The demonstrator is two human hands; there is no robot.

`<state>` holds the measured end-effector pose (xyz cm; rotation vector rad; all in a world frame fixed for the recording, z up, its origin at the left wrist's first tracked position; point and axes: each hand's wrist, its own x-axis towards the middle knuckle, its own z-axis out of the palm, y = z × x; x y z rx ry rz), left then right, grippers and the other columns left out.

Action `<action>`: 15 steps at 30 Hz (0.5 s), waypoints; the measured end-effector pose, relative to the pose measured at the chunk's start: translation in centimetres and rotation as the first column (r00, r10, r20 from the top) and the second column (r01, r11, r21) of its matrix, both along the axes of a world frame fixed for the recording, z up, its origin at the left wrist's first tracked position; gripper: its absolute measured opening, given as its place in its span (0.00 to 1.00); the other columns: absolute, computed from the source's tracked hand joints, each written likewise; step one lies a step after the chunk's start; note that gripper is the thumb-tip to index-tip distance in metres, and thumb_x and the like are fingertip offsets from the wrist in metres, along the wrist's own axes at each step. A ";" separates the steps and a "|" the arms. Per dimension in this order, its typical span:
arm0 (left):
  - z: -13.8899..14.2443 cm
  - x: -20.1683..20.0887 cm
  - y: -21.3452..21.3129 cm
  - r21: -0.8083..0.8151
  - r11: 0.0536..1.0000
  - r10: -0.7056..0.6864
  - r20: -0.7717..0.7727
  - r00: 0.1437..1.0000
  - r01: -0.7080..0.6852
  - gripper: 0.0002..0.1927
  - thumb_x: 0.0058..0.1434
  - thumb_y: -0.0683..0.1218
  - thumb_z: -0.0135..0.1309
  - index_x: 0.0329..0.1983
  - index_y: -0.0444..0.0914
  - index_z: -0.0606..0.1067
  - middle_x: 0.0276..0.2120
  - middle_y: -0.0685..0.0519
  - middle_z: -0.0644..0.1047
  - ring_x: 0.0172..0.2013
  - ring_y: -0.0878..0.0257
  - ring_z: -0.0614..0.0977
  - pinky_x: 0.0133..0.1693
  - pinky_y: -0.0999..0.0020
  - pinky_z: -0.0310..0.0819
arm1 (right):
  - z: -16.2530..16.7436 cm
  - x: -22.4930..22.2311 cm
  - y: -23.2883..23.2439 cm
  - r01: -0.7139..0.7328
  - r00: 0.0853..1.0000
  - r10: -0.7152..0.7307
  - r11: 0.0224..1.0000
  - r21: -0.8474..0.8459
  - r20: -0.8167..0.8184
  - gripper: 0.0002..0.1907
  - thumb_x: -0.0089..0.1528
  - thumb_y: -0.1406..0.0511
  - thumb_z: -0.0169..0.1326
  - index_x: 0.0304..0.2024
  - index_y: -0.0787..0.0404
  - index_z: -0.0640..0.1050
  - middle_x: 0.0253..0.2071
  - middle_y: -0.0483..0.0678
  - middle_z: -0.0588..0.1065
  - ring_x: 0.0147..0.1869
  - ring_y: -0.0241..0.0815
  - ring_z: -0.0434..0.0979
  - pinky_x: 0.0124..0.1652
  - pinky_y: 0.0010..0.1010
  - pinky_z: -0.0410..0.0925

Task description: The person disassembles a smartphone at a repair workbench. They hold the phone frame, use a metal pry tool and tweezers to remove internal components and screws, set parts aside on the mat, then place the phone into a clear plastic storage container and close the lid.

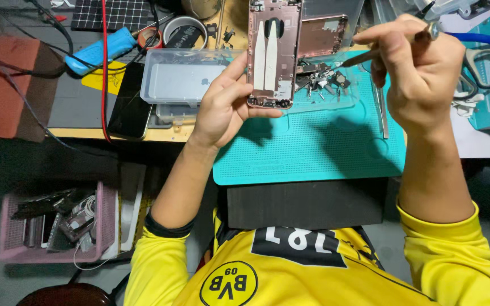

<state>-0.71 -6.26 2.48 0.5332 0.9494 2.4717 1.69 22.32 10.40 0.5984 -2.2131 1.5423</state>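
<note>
Our left hand (222, 105) grips the pink phone shell (272, 54) upright; at three o'clock, our right hand (421, 73) pinches a screwdriver (370, 55).

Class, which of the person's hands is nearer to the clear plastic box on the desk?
Left. The left hand, holding the pink phone housing, sits right beside the clear plastic box; the right hand is far across the teal mat.

A person at a workbench wears a bright yellow jersey (313, 272) with long sleeves pushed up to the elbows. Dark trim edges the left sleeve's cuff (165, 226). A black panel with white numerals crosses the chest, beside a round black-and-yellow crest (228, 283). Both forearms and hands are bare.
</note>
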 end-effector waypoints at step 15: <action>-1.1 0.6 2.6 -0.212 0.957 0.163 -0.170 0.972 -0.198 0.21 0.78 0.39 0.38 0.72 0.33 0.58 0.53 0.46 0.78 0.46 0.59 0.85 0.40 0.63 0.87 | 0.0 1.8 -4.3 -0.158 0.987 0.142 0.937 0.311 0.075 0.09 0.63 0.74 0.63 0.44 0.68 0.78 0.32 0.48 0.75 0.31 0.34 0.75 0.31 0.24 0.68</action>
